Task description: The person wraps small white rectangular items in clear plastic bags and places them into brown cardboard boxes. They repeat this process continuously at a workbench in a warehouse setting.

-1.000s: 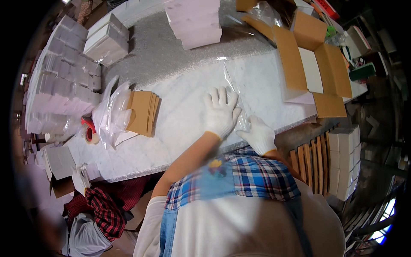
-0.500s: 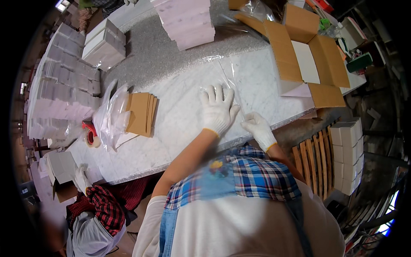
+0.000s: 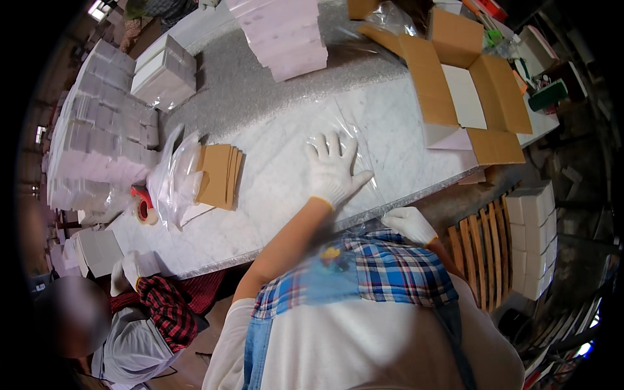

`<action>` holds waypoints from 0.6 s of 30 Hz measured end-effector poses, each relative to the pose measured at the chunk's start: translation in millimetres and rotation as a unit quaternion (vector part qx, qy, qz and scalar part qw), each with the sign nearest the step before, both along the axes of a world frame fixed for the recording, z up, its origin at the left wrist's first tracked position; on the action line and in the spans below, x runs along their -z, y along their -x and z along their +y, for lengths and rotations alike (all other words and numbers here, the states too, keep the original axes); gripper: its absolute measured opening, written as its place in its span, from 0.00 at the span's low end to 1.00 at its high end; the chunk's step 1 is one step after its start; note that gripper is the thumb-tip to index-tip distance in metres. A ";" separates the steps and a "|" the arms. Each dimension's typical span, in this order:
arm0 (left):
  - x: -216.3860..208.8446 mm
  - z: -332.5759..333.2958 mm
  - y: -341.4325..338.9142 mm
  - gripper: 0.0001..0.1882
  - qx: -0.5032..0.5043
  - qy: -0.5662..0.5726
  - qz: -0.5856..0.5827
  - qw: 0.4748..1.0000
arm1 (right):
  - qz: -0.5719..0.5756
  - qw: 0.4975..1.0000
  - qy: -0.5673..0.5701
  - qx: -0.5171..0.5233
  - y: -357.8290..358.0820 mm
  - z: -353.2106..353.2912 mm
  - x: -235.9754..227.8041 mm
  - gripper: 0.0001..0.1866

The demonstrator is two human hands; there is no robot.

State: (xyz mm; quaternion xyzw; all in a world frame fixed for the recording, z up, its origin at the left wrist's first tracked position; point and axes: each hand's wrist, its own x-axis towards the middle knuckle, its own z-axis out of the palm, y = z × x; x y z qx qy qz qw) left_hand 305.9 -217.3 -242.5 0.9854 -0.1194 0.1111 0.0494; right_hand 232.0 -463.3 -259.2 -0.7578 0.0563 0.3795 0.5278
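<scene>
My left hand, in a white knitted glove, lies flat with fingers spread on a clear plastic bag on the pale marble-patterned tabletop. The bag's creases and shiny edges show beyond the fingertips and beside the thumb. At the table's front edge, close to my body, my gloved right hand is closed in a pinch. Clear film shows beside its fingertips, so it appears to grip the bag's near end; the exact grip is partly hidden.
An open cardboard box stands at right. Brown cardboard pieces, clear bags and a red tape dispenser lie left. White stacks stand behind. A co-worker's gloved hand is by a box at lower left. A wooden pallet is at right.
My right hand has drawn back toward my body, from the tabletop to its front edge. My left hand stays on the bag, its thumb spread wider. The co-worker's hands have shifted at the box.
</scene>
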 end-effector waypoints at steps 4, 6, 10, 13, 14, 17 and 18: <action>-11.0 -14.7 -6.1 0.34 0.009 0.038 0.061 0.997 | 0.012 0.998 0.066 -0.021 3.7 -15.3 16.2 0.17; 19.3 -16.2 -9.3 0.30 0.028 0.087 0.002 0.996 | -0.038 0.984 0.157 -0.079 4.1 -20.2 23.5 0.18; 35.8 -18.6 -8.4 0.23 0.045 0.130 -0.005 0.991 | -0.109 0.868 0.424 -0.236 1.0 -20.7 31.5 0.18; 27.4 -20.6 -8.8 0.23 0.057 0.123 -0.009 0.991 | -0.186 0.921 0.302 -0.160 -14.9 -13.7 -28.7 0.17; 24.4 -21.2 -8.3 0.23 0.057 0.130 -0.010 0.990 | -0.196 0.934 0.272 -0.125 -22.0 -8.2 -40.4 0.20; 17.5 -20.1 -8.0 0.23 0.065 0.135 -0.011 0.989 | -0.303 0.921 0.247 -0.001 -47.4 24.3 -32.8 0.24; 15.1 -20.2 -8.3 0.23 0.069 0.135 -0.012 0.988 | -0.297 0.921 0.252 0.000 -57.1 33.8 -29.0 0.24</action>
